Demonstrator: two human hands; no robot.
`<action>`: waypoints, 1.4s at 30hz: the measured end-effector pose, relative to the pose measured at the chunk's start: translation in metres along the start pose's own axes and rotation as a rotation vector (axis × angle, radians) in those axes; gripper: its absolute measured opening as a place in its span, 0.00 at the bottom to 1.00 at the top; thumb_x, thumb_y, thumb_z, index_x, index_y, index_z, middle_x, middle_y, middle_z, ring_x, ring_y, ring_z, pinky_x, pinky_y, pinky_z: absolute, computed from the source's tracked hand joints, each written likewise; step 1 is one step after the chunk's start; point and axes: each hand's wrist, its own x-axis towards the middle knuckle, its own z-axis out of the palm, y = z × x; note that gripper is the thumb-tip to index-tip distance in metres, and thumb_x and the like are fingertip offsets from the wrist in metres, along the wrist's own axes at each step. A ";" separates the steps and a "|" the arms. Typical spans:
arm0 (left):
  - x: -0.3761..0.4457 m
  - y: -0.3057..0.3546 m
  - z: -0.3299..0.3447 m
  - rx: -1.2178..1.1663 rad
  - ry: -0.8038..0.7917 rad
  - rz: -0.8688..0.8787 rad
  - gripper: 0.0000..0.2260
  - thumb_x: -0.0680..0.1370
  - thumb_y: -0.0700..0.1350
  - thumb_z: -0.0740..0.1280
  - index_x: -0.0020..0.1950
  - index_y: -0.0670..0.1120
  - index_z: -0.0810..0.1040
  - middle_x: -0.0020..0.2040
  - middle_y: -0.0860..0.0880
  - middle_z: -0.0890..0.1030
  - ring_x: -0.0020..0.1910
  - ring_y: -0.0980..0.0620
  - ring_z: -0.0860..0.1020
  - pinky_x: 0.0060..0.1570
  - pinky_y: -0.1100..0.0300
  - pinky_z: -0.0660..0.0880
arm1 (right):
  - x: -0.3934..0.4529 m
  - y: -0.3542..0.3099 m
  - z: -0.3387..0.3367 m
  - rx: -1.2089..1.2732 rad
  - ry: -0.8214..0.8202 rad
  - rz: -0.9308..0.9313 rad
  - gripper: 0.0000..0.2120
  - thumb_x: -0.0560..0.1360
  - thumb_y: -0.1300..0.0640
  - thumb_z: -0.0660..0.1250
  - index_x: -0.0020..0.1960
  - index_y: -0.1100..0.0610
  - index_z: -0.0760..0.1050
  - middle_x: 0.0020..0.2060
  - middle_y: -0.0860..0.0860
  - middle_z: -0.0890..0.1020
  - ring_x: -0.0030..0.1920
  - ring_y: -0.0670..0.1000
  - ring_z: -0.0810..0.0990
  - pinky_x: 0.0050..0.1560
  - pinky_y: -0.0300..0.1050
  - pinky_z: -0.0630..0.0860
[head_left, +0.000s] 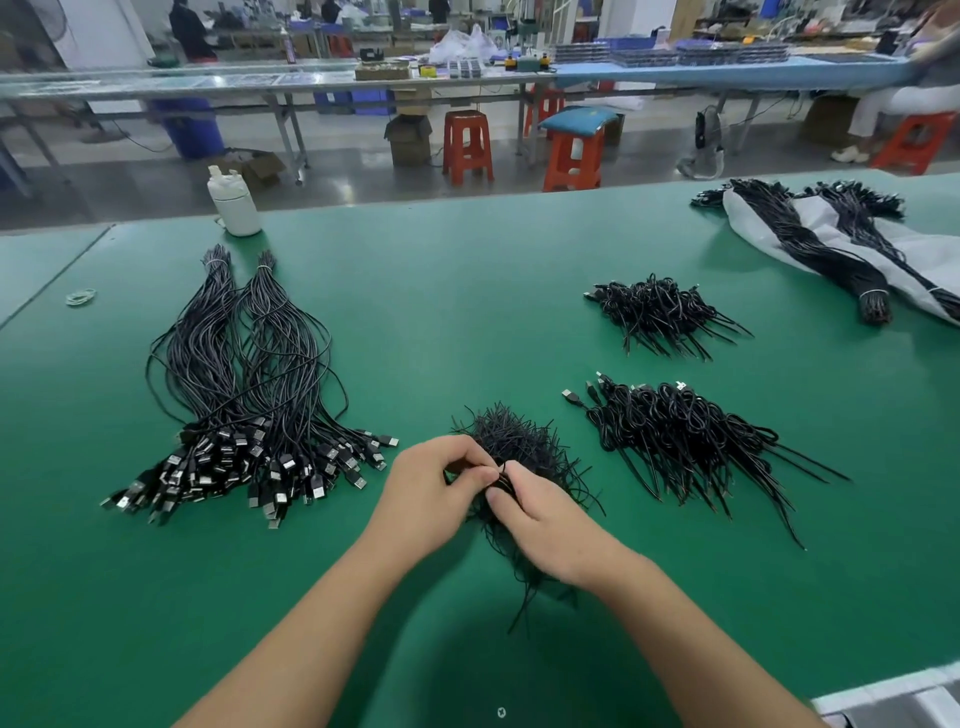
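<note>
A loose heap of thin black twist ties (511, 436) lies on the green table (441, 291) just beyond my hands. My left hand (431, 493) and my right hand (540, 519) meet at the heap's near edge. Both pinch a black cable (522, 587) that trails toward me from under my right hand. To the left lie two long tied bundles of black USB cables (249, 395), plugs fanned toward me. On the right sit two piles of coiled black cables, one near (685, 436) and one farther back (660, 312).
A white bottle (235, 200) stands near the table's far edge at the left. Rubber bands (81, 296) lie far left. A grey bag with more cable bundles (841, 244) is at the back right. Red stools (467, 145) and work benches stand beyond the table.
</note>
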 end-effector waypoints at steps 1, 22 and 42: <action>0.000 -0.001 0.001 -0.017 0.004 -0.027 0.13 0.74 0.42 0.74 0.35 0.59 0.79 0.34 0.63 0.80 0.33 0.64 0.75 0.36 0.72 0.67 | -0.001 0.001 0.000 -0.084 0.014 -0.032 0.13 0.83 0.46 0.55 0.43 0.51 0.62 0.36 0.46 0.72 0.36 0.45 0.70 0.40 0.48 0.69; -0.001 -0.011 0.003 0.010 -0.021 -0.270 0.10 0.74 0.51 0.74 0.33 0.52 0.81 0.29 0.52 0.79 0.27 0.57 0.69 0.29 0.63 0.66 | -0.004 -0.008 -0.002 -0.720 0.049 -0.228 0.15 0.85 0.48 0.46 0.51 0.52 0.68 0.44 0.50 0.79 0.41 0.57 0.79 0.41 0.52 0.70; -0.007 0.010 0.004 0.263 -0.134 -0.262 0.09 0.74 0.43 0.70 0.35 0.55 0.77 0.35 0.56 0.80 0.40 0.58 0.78 0.41 0.62 0.73 | 0.008 -0.005 0.001 -0.924 -0.038 -0.228 0.02 0.79 0.56 0.59 0.48 0.52 0.66 0.43 0.50 0.81 0.40 0.56 0.81 0.35 0.48 0.60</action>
